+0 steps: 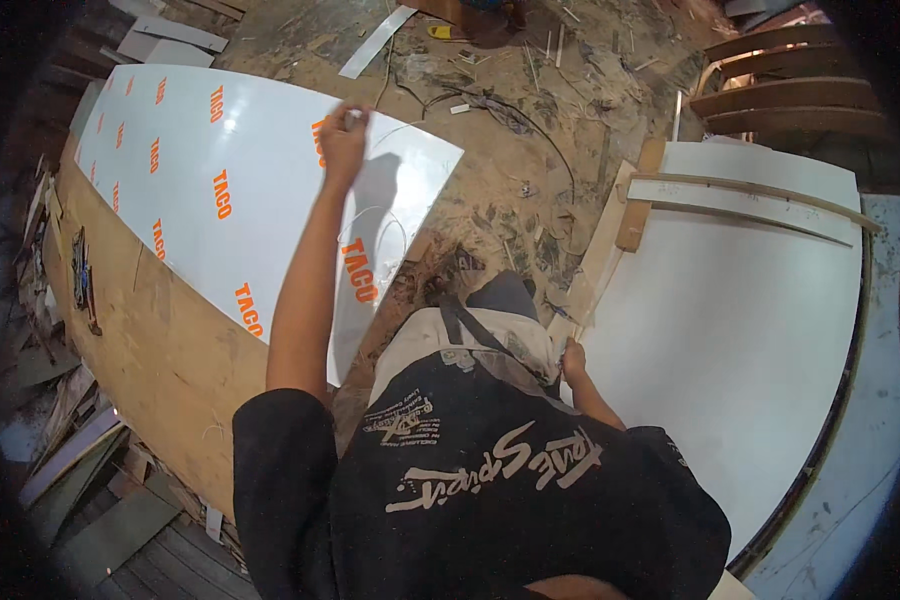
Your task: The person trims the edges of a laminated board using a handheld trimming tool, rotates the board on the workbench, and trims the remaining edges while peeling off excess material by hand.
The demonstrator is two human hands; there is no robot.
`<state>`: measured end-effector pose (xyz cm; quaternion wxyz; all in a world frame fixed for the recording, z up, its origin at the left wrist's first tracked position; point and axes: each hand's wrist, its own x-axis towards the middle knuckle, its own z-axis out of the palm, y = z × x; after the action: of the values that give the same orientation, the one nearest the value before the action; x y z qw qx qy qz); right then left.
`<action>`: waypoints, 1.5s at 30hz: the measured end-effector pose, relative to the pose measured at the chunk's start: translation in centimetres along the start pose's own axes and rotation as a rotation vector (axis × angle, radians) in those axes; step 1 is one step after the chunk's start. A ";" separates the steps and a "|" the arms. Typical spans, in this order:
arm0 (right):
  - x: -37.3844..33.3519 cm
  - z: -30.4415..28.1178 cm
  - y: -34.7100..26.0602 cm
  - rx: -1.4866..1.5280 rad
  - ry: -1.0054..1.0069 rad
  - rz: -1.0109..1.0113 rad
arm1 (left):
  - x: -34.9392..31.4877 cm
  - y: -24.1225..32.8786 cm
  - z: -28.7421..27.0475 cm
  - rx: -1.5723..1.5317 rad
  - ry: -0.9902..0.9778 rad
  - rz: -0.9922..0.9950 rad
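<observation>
Raised over a large white glossy sheet (270, 190) with orange printing, my left hand (344, 142) has its fingers curled closed. Something small and pale shows at its fingertips, too small to name. A thin pale strand (395, 130) curves close by, and the hand's shadow falls on the sheet. Down at my right side, my right hand (573, 362) is closed beside the near-left edge of a second white panel (730, 340). What its fingers hold is hidden; a thin light stick or edge shows just above them.
A brown board (160, 350) lies under the printed sheet. Wooden strips (750, 205) cross the right panel, with a short wood block (640, 195) at its corner. Curved wooden ribs (790, 95) stand far right. Offcuts, a dark cable (530, 120) and dust litter the floor (510, 200).
</observation>
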<state>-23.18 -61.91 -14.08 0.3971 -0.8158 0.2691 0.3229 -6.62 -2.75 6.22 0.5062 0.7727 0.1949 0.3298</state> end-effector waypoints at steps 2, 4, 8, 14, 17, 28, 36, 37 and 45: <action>0.2 0.0 1.1 0.009 0.061 0.016 | 1.4 1.5 -2.0 -0.201 0.040 -0.152; 1.2 0.5 1.2 -0.006 0.083 -0.001 | 2.2 0.6 -7.3 -0.101 0.157 -0.036; 5.1 0.4 2.7 0.014 0.127 -0.054 | -2.3 0.5 -12.6 0.364 -0.024 -0.247; 3.9 2.5 -6.3 0.144 0.050 -0.063 | -15.9 -4.6 -21.0 0.354 0.449 -0.402; 5.6 3.9 -11.8 0.338 -0.063 -0.211 | -21.5 -5.4 -21.4 0.297 0.619 -0.418; -8.8 19.8 -34.2 0.381 -0.354 -0.434 | -25.1 -2.7 -20.6 0.363 0.379 -0.361; -8.9 21.7 -33.4 0.093 -0.053 -0.784 | -24.6 -2.5 -20.7 0.397 0.442 -0.306; -8.9 21.7 -33.2 0.132 -0.086 -0.819 | -24.5 -2.6 -20.7 0.536 0.407 -0.222; -9.7 22.2 -30.9 0.238 -0.265 -0.700 | -17.4 -7.7 -24.0 0.831 0.284 -0.378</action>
<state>-14.96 -25.17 -2.81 0.6065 -0.7577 -0.0434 0.2370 -35.61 5.05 0.29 0.1738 0.8079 0.5147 0.2285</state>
